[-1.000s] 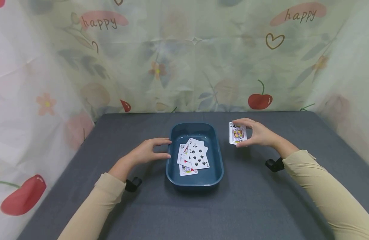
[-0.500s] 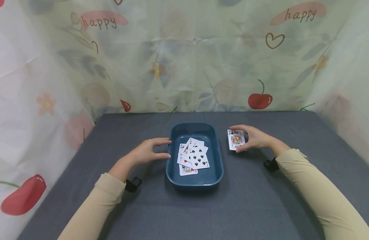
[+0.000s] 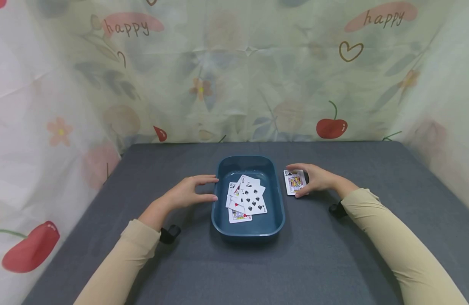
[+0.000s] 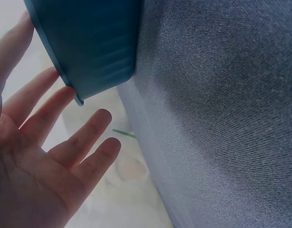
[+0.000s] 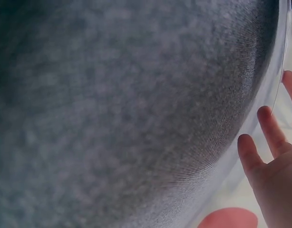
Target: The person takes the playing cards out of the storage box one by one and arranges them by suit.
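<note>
A dark blue rectangular tray (image 3: 249, 231) stands mid-table with several playing cards (image 3: 253, 201) piled face up in it, a seven of spades uppermost. My left hand (image 3: 185, 190) lies along the tray's left side, its fairly straight fingers touching the rim, as the left wrist view also shows with the tray wall (image 4: 91, 42). Right of the tray, my right hand (image 3: 317, 178) pinches a king of clubs (image 3: 294, 183) by its far and near edges, face up. Whether the card touches the tablecloth I cannot tell. The right wrist view catches only part of the right hand (image 5: 279, 175).
A dark grey cloth covers the table (image 3: 257, 275). Behind and at both sides hangs a patterned curtain (image 3: 234, 84) with cherries, flowers and lettering. A black strap device (image 3: 169, 234) is on the left wrist and another black device (image 3: 337, 209) on the right.
My right hand has come lower and a little left with the king of clubs, nearer the tray. My left hand and the tray have stayed put.
</note>
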{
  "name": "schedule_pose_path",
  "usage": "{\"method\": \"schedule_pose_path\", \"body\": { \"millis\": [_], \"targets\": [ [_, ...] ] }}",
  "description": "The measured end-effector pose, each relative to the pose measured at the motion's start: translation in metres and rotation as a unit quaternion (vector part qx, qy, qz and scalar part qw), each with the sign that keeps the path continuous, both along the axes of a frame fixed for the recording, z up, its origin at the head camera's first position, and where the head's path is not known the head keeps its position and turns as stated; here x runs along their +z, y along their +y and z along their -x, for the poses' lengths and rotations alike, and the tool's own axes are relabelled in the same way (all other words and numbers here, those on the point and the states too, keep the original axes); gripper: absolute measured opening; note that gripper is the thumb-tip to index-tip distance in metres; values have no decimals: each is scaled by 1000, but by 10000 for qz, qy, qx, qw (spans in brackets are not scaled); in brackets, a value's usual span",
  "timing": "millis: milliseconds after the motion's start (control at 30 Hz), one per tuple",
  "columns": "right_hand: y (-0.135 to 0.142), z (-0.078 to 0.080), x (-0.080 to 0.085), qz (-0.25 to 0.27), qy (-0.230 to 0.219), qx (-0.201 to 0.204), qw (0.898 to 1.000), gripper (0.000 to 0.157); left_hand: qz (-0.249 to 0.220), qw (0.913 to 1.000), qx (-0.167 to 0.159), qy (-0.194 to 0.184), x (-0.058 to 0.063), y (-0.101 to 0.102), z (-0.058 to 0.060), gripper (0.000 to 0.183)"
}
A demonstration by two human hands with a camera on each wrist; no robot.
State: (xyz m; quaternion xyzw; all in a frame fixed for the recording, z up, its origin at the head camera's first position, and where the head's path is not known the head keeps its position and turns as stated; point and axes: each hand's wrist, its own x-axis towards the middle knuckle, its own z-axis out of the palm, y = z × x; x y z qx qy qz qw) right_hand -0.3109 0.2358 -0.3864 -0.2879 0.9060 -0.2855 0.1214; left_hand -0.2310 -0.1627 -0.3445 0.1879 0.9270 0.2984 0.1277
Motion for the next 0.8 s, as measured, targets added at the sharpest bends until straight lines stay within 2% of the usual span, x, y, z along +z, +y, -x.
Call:
{"method": "schedule_pose_path", "body": {
  "millis": [533,800],
  "targets": [
    [-4,1,-1,-177,-74,34,9998,90,-6,10000,-18,76,-1,0,0,62],
    [-2,1,-2,-166,-104,-154,9997,91,0,10000,27,45,0,1,-1,63]
  ]
}}
